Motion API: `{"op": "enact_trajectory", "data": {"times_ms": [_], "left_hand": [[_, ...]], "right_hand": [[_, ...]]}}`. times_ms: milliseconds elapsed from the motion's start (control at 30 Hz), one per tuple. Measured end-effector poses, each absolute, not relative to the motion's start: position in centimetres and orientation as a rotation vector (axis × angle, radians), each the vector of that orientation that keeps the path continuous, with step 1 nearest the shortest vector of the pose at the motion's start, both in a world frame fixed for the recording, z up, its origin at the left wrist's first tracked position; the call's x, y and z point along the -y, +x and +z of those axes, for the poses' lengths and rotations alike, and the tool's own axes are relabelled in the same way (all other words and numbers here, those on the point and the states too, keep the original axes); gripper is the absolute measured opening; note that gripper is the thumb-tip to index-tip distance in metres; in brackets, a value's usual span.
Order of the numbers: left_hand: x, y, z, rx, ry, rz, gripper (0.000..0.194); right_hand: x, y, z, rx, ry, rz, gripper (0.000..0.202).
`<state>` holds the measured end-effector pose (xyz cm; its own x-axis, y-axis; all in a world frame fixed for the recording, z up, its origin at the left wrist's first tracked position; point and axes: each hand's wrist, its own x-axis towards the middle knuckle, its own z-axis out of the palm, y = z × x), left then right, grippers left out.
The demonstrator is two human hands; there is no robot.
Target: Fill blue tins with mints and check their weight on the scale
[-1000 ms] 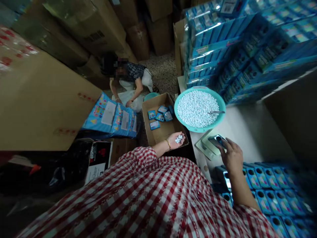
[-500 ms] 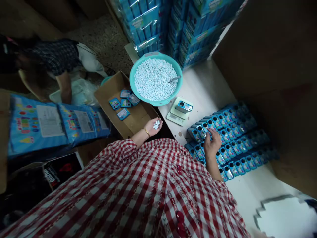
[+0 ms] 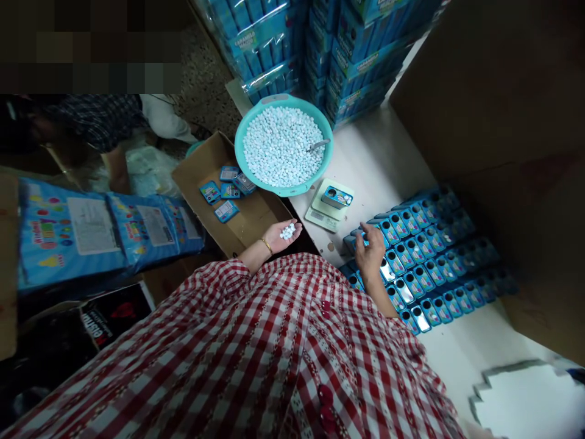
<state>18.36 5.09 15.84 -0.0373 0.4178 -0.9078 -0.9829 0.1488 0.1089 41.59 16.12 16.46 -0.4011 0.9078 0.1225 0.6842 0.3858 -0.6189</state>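
Observation:
My left hand (image 3: 278, 236) is cupped palm up, holding a small heap of white candies (image 3: 287, 231) beside the edge of the cardboard box. My right hand (image 3: 371, 249) is over the near left end of the rows of blue tins (image 3: 414, 250), its fingers curled in a loose pinch; whatever is between the fingertips is too small to make out. Small round openings show in the tops of many tins. A single blue tin (image 3: 337, 196) stands on a pale kitchen scale (image 3: 322, 218). Behind it is a turquoise basin (image 3: 238, 146) full of white candies, with a metal scoop (image 3: 319, 145) in them.
An open cardboard box (image 3: 249, 235) with several blue packs (image 3: 226, 211) sits left of the table. Wrapped blue display boxes (image 3: 361, 61) are stacked at the back. Large blue packages (image 3: 68, 231) lie at left, near another person bending over (image 3: 100, 122). A brown board (image 3: 503, 152) stands at right.
My right hand has moved left along the tins towards the scale, uncovering tins it was over before. My left hand keeps its candies in nearly the same place. The view has shifted slightly.

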Motion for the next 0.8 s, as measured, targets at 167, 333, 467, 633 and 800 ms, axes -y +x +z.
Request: {"op": "enact_trajectory", "data": {"times_ms": [167, 333, 467, 633, 800], "left_hand": [[-6.8, 16.9, 18.0, -0.968, -0.707, 1.407, 0.022], [-12.1, 12.4, 20.8, -0.921, -0.589, 1.694, 0.021], [-15.2, 9.2, 20.7, -0.985, -0.637, 1.768, 0.015], [-15.2, 9.1, 20.0, -1.014, -0.696, 1.74, 0.015], [-14.3, 9.8, 19.6, -1.008, -0.706, 1.718, 0.014]], "right_hand": [[-19.5, 38.6, 14.3, 2.146, -1.328, 0.874, 0.054], [-21.6, 36.3, 12.1, 2.105, -1.337, 1.022, 0.063], [-21.7, 35.7, 12.9, 2.213, -1.209, 0.839, 0.051], [-22.4, 35.2, 15.4, 2.535, -1.108, 0.522, 0.031], [-23.2, 34.7, 16.8, 2.908, -1.036, 0.344, 0.033]]}}
